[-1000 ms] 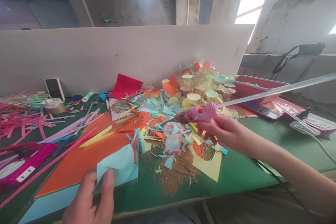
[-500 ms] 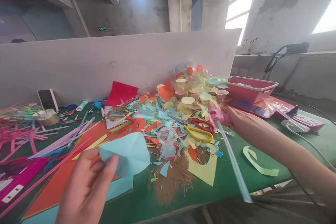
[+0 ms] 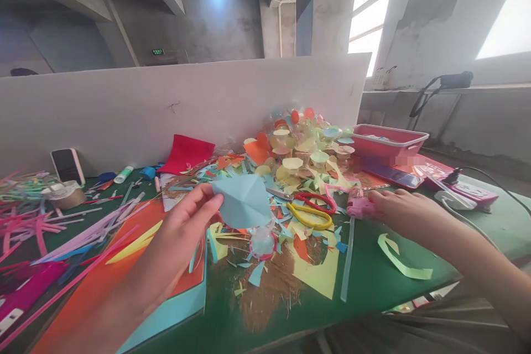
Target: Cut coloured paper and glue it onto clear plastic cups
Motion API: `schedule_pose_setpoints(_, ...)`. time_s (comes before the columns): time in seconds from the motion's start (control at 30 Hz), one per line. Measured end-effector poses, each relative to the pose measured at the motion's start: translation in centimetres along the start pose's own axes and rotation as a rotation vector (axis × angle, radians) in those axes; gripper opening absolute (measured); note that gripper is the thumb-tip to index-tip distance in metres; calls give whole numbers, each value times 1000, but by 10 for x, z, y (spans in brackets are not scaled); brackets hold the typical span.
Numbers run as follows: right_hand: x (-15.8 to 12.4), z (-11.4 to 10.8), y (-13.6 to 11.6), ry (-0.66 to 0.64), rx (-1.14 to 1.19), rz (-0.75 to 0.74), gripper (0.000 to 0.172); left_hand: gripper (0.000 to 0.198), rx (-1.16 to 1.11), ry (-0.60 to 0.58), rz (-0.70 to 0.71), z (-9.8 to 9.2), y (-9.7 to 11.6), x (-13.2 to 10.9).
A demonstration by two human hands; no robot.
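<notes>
My left hand [image 3: 182,232] pinches a folded light-blue paper piece [image 3: 244,200] and holds it up above the green table [image 3: 373,282], over a small clear hourglass-shaped ornament [image 3: 262,240]. My right hand [image 3: 398,210] rests on the table with its fingers on a pink glue gun [image 3: 359,206] that lies on the surface. A long clear glue stick [image 3: 347,257] runs from the gun toward the table's front edge. Red and yellow scissors [image 3: 309,211] lie just left of the gun among paper scraps.
A pile of coloured plastic cups [image 3: 307,146] stands at the back by a white board [image 3: 166,105]. Right: a pink tray [image 3: 388,144] and power strip [image 3: 475,192]. Left: orange and blue sheets [image 3: 124,265], pink strips [image 3: 25,215], a phone [image 3: 68,166].
My left hand lifted the blue paper piece from the sheets up and to the right. My right hand brought the glue gun down onto the table, its stick now lying flat.
</notes>
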State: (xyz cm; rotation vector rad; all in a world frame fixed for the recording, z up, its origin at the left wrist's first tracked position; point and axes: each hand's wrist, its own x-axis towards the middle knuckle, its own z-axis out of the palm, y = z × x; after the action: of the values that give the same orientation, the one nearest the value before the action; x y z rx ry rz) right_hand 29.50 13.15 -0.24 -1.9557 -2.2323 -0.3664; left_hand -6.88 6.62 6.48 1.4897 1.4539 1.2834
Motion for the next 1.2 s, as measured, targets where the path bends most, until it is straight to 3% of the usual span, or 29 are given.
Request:
schedule_pose_setpoints(0.1, 1, -18, -7, -19, -87, -90, 19, 36, -158, -17, -53, 2, 3, 8)
schedule_pose_setpoints(0.17, 2, -40, -23, 30, 11, -140, 22, 32, -213, -6, -44, 5, 3, 11)
schedule_pose_setpoints(0.23, 5, -62, -48, -12, 305, -142, 30, 30, -234, -19, -30, 9, 3, 13)
schedule_pose_setpoints(0.37, 16, -88, -97, -350, 893, -282, 42, 33, -221, -56, -27, 16, 8, 13)
schedule_pose_setpoints(0.5, 31, -85, -118, -378, 1123, -324, 48, 33, -133, -62, -55, 17, 14, 10)
schedule_pose_setpoints(0.6, 37, -79, -121, -374, 1113, -282, 48, 33, -44, -55, -62, 13, 13, 9)
schedule_pose_setpoints(0.8, 31, -71, -125, -503, 1089, -281, 46, 40, 172, -73, -62, 5, -4, 12)
schedule_pose_setpoints(0.93, 30, -62, -127, -559, 1091, -258, 46, 39, 168, -128, -83, 5, -18, 12)
schedule_pose_setpoints(1.2, 30, -49, -130, -634, 1128, -241, 49, 38, 177, -115, -129, 6, -29, 11)
